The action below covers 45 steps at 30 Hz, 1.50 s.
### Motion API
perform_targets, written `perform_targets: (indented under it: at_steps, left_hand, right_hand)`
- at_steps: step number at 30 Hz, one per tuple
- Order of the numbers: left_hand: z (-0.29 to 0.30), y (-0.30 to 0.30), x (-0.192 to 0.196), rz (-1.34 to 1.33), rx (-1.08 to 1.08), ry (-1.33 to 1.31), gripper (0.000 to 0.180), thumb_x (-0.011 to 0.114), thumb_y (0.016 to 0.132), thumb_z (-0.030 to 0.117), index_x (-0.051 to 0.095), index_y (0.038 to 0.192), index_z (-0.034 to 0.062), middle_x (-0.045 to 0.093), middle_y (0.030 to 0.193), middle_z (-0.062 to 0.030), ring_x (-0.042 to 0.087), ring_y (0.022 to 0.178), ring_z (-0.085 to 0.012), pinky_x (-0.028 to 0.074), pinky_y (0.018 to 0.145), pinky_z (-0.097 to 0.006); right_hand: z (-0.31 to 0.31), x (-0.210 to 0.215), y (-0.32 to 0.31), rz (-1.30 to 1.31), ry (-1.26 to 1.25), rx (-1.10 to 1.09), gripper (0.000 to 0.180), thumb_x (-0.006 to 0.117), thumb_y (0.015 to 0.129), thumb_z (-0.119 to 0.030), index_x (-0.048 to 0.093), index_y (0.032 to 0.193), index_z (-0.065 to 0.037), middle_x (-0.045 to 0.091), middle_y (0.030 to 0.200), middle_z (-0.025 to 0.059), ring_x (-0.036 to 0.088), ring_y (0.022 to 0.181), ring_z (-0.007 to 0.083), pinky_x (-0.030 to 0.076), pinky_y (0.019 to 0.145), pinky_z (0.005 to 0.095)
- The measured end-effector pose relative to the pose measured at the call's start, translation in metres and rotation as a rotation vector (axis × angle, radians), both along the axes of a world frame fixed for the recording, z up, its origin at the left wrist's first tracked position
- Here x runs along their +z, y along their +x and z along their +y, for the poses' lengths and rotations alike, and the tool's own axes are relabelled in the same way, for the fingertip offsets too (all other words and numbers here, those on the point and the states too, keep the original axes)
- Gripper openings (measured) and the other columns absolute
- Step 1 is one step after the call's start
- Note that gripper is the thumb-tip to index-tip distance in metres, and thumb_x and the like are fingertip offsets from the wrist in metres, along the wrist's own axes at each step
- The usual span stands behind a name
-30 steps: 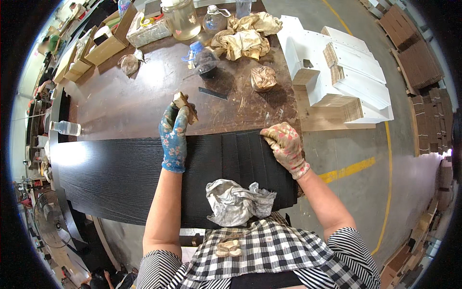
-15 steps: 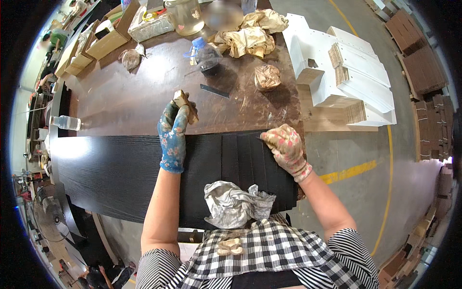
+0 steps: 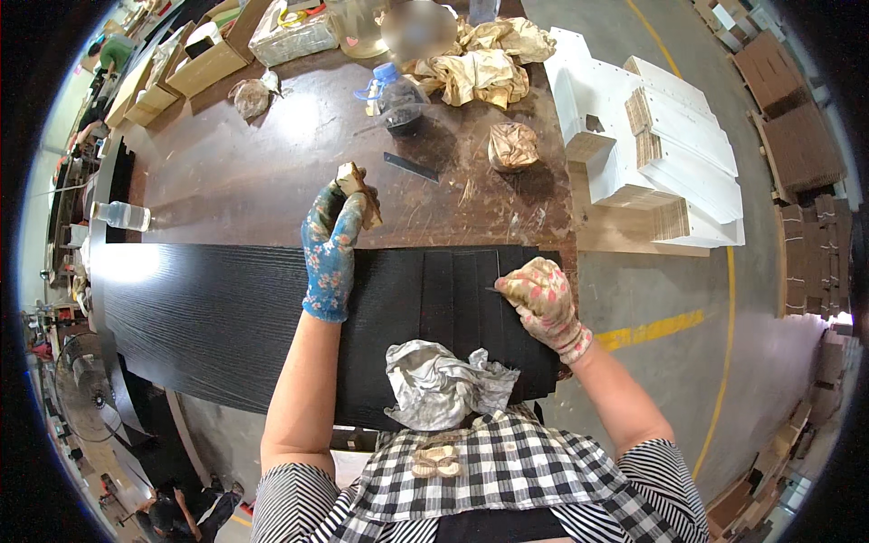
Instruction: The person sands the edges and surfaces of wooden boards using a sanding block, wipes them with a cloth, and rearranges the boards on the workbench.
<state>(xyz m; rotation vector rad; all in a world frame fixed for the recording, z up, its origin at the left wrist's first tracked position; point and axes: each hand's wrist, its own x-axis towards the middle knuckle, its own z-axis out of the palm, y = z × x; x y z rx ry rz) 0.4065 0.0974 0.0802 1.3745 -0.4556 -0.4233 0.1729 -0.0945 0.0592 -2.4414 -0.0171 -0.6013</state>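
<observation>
My left hand (image 3: 332, 240), in a blue flowered glove, is closed on a small pale block with a tan wrapping (image 3: 351, 181), held above the table's near part. My right hand (image 3: 546, 303), in a cream glove with pink spots, pinches a thin dark sliver at its fingertips, too small to name. It rests over the right end of the overlapping black wood-grain panels (image 3: 226, 317). A crumpled grey-and-white rag (image 3: 444, 385) lies on the panels' near edge, against my checked apron (image 3: 516, 471).
On the brown table (image 3: 272, 195) are a blue-capped bottle of dark liquid (image 3: 401, 104), a flat black strip (image 3: 411, 166), a crumpled brown wad (image 3: 513, 147) and yellowish paper (image 3: 480, 77). White boards (image 3: 688, 145) are stacked at right. A clear bottle (image 3: 122, 216) lies at left.
My right hand has slid nearer to me along the panels, still pinching. My left hand keeps the wrapped block in almost the same place.
</observation>
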Motion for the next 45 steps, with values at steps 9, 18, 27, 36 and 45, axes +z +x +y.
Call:
perform_targets:
  at_steps: [9,18,27,36,45]
  left_hand:
    - [0.000,0.001,-0.001,0.001,0.012,-0.004,0.045,0.058,0.094,0.021,0.052,0.131,-0.0053,0.062,0.120,-0.0146,0.061,0.105,-0.0215,0.045,0.096,-0.035]
    - [-0.002,-0.001,0.001,-0.020,0.000,0.023,0.046,0.057,0.095,0.021,0.051,0.132,-0.0051,0.061,0.124,-0.0149,0.061,0.107,-0.0222,0.045,0.097,-0.036]
    - [-0.001,0.001,-0.003,-0.009,0.000,0.007,0.045,0.057,0.095,0.021,0.052,0.131,-0.0052,0.061,0.124,-0.0152,0.060,0.106,-0.0216,0.046,0.095,-0.036]
    - [0.000,0.000,-0.001,0.001,-0.006,0.015,0.045,0.057,0.095,0.020,0.051,0.131,-0.0046,0.061,0.123,-0.0141,0.061,0.105,-0.0216,0.046,0.095,-0.036]
    - [0.002,-0.002,0.001,-0.005,-0.036,0.032,0.044,0.057,0.095,0.020,0.052,0.131,-0.0043,0.062,0.121,-0.0138,0.061,0.105,-0.0209,0.046,0.095,-0.035]
  right_hand:
    - [0.001,-0.003,0.012,-0.113,-0.035,-0.064,0.026,0.071,0.068,0.001,0.068,0.091,-0.008,0.064,0.081,0.0059,0.061,0.078,0.0270,0.049,0.070,0.0392]
    - [-0.008,-0.007,0.023,-0.112,-0.061,-0.146,0.025,0.072,0.070,-0.001,0.066,0.093,-0.010,0.063,0.083,0.0057,0.060,0.078,0.0276,0.049,0.071,0.0396]
    - [-0.003,-0.001,0.013,-0.165,0.012,-0.137,0.028,0.073,0.071,0.003,0.061,0.094,-0.009,0.064,0.082,0.0063,0.061,0.075,0.0265,0.048,0.068,0.0385]
    - [0.030,0.002,-0.054,0.025,0.080,0.116,0.021,0.071,0.071,-0.002,0.068,0.090,-0.010,0.064,0.083,0.0043,0.061,0.078,0.0247,0.048,0.068,0.0377]
    - [0.026,0.007,-0.041,0.060,0.117,-0.007,0.023,0.080,0.064,-0.008,0.068,0.084,-0.012,0.064,0.080,0.0009,0.060,0.077,0.0220,0.046,0.068,0.0366]
